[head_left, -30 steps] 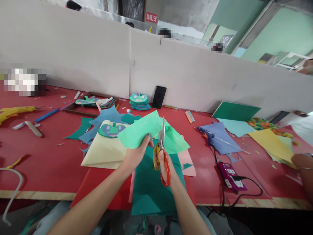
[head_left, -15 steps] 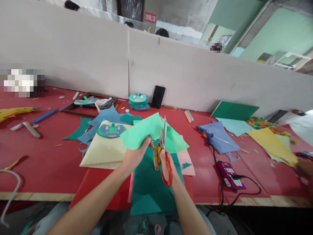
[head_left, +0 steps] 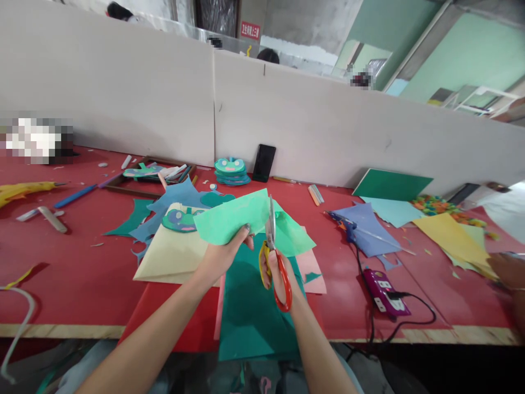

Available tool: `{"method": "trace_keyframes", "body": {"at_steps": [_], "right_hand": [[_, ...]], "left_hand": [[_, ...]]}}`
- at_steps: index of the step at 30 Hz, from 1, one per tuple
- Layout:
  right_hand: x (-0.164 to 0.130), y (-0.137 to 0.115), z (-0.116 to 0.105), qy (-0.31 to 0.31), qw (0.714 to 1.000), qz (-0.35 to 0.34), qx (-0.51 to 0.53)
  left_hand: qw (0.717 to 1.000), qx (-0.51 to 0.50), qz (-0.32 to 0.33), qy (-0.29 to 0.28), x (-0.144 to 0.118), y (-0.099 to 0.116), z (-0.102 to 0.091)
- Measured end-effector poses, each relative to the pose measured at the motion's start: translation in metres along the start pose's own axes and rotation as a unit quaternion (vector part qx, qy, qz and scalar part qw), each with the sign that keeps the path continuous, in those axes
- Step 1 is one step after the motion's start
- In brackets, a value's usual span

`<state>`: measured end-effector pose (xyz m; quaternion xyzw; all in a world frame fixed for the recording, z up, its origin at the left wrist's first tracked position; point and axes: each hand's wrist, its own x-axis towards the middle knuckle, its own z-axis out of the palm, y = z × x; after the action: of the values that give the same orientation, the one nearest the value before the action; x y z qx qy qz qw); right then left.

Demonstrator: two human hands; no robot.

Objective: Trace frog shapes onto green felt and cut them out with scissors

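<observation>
My left hand [head_left: 225,251] pinches the lower edge of a light green felt sheet [head_left: 232,218], thumb on top. In my right hand [head_left: 278,268] is a pair of scissors [head_left: 271,232] with one red and one yellow handle, blades pointing away from me. The blades stand at the sheet, with green material on both sides of them. Below my hands lies a dark green sheet [head_left: 258,312]. A cream felt stack [head_left: 170,257] sits to the left, carrying a frog-like face cutout [head_left: 180,218] that the light green sheet partly covers.
A stack of face cutouts [head_left: 232,171] and a black phone [head_left: 263,162] stand by the white partition. At right are a blue glue gun [head_left: 346,225], a purple power strip [head_left: 385,293] with cable, and a co-worker's hand [head_left: 508,268]. A yellow glue gun [head_left: 28,191] lies far left.
My left hand and the left part of the light green sheet have shifted slightly left, away from the scissors. A co-worker's hand has come further into view at the right edge.
</observation>
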<state>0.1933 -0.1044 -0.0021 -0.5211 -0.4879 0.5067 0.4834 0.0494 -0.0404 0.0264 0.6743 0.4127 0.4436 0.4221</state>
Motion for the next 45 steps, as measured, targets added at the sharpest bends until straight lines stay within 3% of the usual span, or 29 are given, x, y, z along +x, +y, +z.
{"method": "trace_keyframes", "body": {"at_steps": [8,30,35,41,45], "right_hand": [[-0.001,0.004,-0.002,0.01,1.0,0.0,0.008],[-0.001,0.007,-0.008,0.016,1.0,0.005,-0.019],[-0.002,0.008,-0.009,0.008,1.0,0.001,-0.025],[0.002,0.01,-0.01,-0.031,0.999,-0.021,-0.023],[0.003,0.009,-0.009,-0.023,0.999,-0.024,-0.017]], "left_hand": [[0.999,-0.033,0.01,-0.023,0.005,0.0,-0.006],[0.998,-0.066,-0.019,-0.012,0.005,0.002,-0.009],[0.999,-0.046,-0.026,0.008,0.006,-0.002,-0.01],[1.0,-0.026,-0.006,-0.009,0.007,-0.006,-0.013],[1.0,-0.014,-0.015,-0.015,0.007,-0.006,-0.013]]}}
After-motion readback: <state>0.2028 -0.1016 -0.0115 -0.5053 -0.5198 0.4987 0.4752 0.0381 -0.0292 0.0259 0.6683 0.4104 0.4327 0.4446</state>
